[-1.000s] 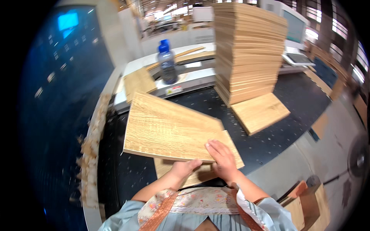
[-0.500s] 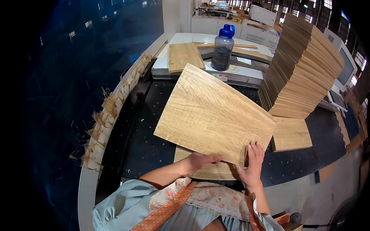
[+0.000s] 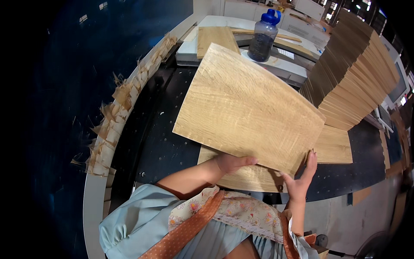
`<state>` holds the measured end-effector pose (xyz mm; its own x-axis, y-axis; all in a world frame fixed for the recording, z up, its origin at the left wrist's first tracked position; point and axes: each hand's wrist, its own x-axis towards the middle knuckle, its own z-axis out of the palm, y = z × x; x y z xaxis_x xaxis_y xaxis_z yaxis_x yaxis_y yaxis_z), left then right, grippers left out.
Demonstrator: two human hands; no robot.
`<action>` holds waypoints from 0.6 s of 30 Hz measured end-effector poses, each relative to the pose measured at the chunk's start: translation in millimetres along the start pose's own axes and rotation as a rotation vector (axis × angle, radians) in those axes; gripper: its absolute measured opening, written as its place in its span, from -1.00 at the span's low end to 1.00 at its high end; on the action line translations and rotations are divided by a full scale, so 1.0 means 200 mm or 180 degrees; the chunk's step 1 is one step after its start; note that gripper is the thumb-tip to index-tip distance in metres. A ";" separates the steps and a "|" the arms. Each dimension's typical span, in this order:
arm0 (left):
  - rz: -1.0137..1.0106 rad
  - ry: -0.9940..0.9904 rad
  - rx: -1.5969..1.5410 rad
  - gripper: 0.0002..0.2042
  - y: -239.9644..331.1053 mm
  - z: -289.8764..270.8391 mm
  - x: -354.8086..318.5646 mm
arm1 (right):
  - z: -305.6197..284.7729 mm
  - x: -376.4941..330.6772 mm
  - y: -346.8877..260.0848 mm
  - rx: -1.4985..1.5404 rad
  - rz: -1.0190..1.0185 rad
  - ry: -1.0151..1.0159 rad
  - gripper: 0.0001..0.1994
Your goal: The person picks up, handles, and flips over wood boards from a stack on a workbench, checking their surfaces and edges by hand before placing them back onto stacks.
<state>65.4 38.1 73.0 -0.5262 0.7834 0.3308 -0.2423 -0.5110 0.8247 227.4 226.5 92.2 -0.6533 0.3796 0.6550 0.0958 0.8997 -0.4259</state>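
Observation:
A light wood-grain board (image 3: 246, 108) is held up at a tilt above the black table. My left hand (image 3: 235, 163) grips its near edge, thumb along the rim and the other fingers hidden underneath. At the board's near right corner, my right hand (image 3: 299, 179) has its thumb at the near edge and its fingers along the right edge. Beneath it, close to my body, a second wood-grain board (image 3: 254, 180) lies on the table, partly covered by the raised one.
A tall leaning stack of boards (image 3: 351, 73) rises at the right, beside another flat board (image 3: 336, 144). Behind are a blue-lidded water bottle (image 3: 263, 36) and a board (image 3: 215, 39) on a white machine part (image 3: 189, 55). Torn tape pieces (image 3: 125, 95) line the left ledge.
My right fingers have slid from the board's top face to its right edge. The view has shifted, so surroundings sit higher in the picture. The board stays in both hands, still tilted.

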 end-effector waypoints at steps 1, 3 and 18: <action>0.0053 0.0028 0.0004 -0.40 0.00 -0.01 0.00 | -0.02 -0.01 0.02 -0.0066 0.0119 -0.0018 -0.01; 0.0144 0.0015 0.0285 -0.39 0.00 -0.06 0.00 | -0.02 -0.03 0.06 0.0107 0.0393 0.0028 -0.07; 0.0123 0.0074 -0.1043 -0.41 0.04 -0.14 -0.03 | -0.02 -0.09 0.25 0.1773 0.1607 0.0740 -0.85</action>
<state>42.8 19.7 65.4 -0.5577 0.7548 0.3453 -0.4691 -0.6299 0.6191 246.4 266.3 61.3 -0.4512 0.8044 0.3865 -0.0915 0.3890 -0.9167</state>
